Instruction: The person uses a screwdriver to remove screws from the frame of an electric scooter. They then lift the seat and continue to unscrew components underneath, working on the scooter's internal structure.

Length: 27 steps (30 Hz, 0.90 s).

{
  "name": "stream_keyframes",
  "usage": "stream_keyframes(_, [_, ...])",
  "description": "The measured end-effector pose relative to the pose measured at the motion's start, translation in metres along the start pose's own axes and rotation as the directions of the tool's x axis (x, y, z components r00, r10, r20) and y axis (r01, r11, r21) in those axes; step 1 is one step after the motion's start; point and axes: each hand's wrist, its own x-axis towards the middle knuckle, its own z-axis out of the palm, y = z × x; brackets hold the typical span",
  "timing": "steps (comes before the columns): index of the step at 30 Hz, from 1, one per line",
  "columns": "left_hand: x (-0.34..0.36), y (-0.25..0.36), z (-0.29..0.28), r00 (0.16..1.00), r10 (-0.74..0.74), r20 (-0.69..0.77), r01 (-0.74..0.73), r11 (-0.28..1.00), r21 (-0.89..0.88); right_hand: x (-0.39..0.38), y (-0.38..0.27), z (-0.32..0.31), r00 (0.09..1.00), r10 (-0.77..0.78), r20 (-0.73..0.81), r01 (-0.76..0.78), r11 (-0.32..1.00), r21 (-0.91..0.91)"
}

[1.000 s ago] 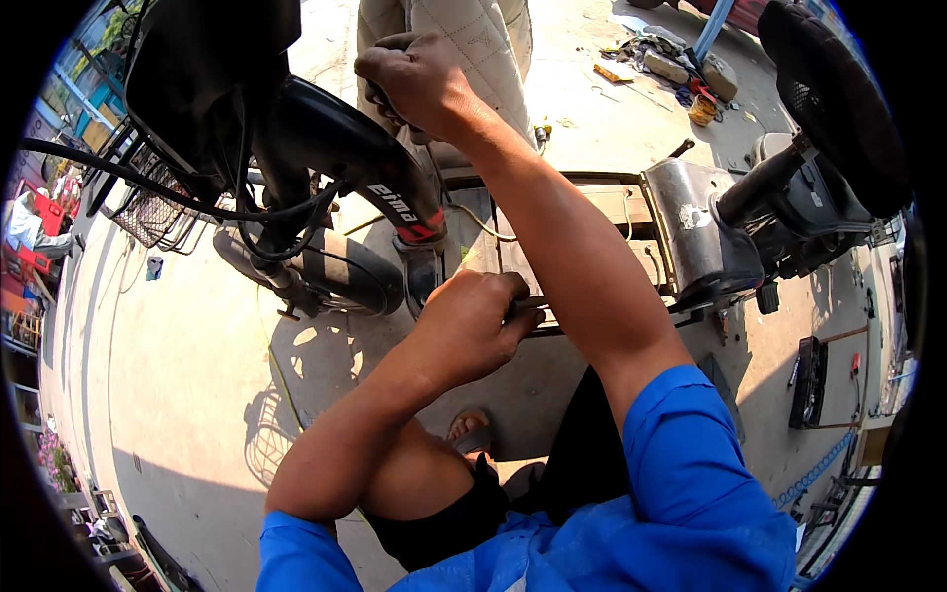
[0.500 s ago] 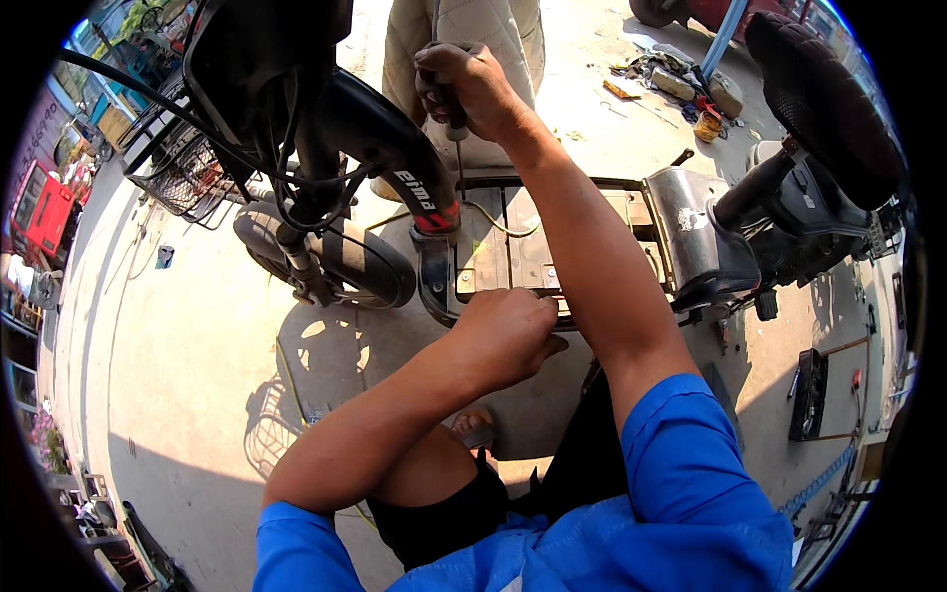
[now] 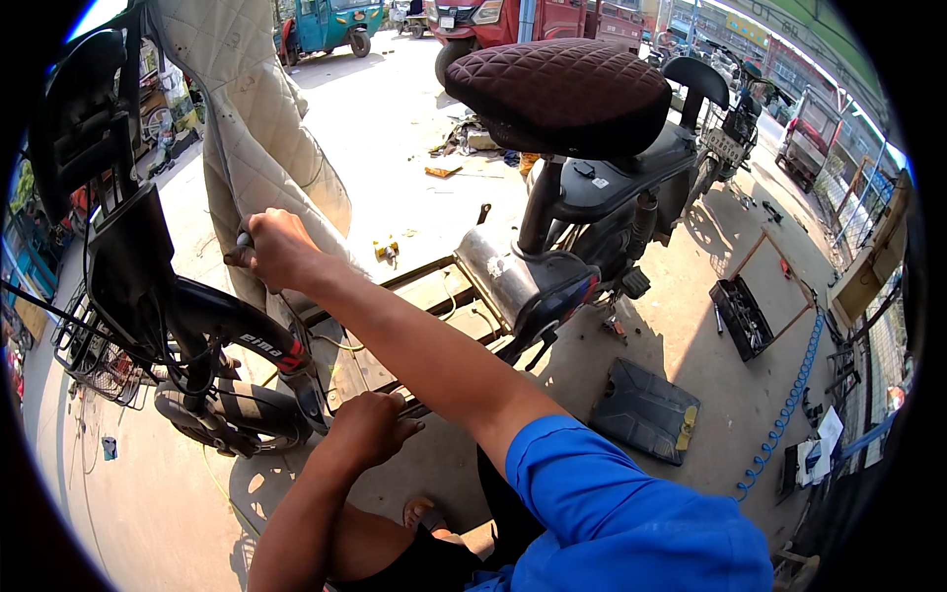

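Note:
An electric scooter's dark front fork (image 3: 252,331) stands at the left, beside its open floorboard (image 3: 350,380) with pale blocks and wires inside. My right hand (image 3: 276,247) is raised in front of a beige quilted apron (image 3: 271,138), closed round the grey-and-dark handle of a screwdriver (image 3: 242,242); the shaft is hard to see. My left hand (image 3: 370,429) is low at the near edge of the floorboard, fingers curled on something I cannot make out. The quilted seat (image 3: 557,89) stands over a silver-grey housing (image 3: 493,276) at the floorboard's right end.
A dark panel (image 3: 641,414) lies on the concrete floor, right of me. Beyond it are an open toolbox (image 3: 740,316), a thin frame and a blue coiled hose (image 3: 779,434). Red (image 3: 473,35) and teal (image 3: 335,25) vehicles stand behind, with loose litter on the ground.
The view has tilted up and turned right, showing more of the yard. My right hand stays raised with the screwdriver; my left hand remains curled at the floorboard's edge.

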Motion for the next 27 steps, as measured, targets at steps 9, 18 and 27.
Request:
stream_keyframes(9, [-0.002, 0.001, 0.002, 0.998, 0.059, -0.027, -0.060, 0.996, -0.070, 0.001, -0.002, 0.009, 0.973, -0.180, -0.144, 0.206, 0.960, 0.192])
stream_keyframes(18, [0.020, 0.004, 0.005, 0.991, 0.126, -0.050, -0.135, 0.952, -0.276, 0.021, 0.031, 0.055, 0.914, 0.003, -0.407, 0.165, 0.911, 0.378])
stream_keyframes(27, [0.034, 0.004, 0.015, 0.974, 0.209, -0.087, -0.226, 0.928, -0.295, 0.025, 0.044, 0.052, 0.929, 0.168, -0.331, -0.019, 0.911, 0.411])
